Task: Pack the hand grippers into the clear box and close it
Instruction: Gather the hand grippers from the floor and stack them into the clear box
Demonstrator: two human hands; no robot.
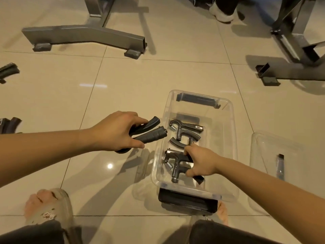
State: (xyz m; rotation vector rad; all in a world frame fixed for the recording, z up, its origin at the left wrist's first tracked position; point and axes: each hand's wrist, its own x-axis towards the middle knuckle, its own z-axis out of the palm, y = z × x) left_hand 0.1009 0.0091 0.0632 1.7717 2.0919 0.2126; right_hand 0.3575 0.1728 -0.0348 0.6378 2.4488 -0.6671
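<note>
Clutching grippers [149, 133]: left hand [115, 132] beside clear box [233, 124], right hand [201, 161] inside.

left grip [116, 132]: arm extended, fingers curled round hand gripper [149, 135] | right grip [200, 161]: arm extended, fingers clasping second hand gripper [174, 160]
</note>
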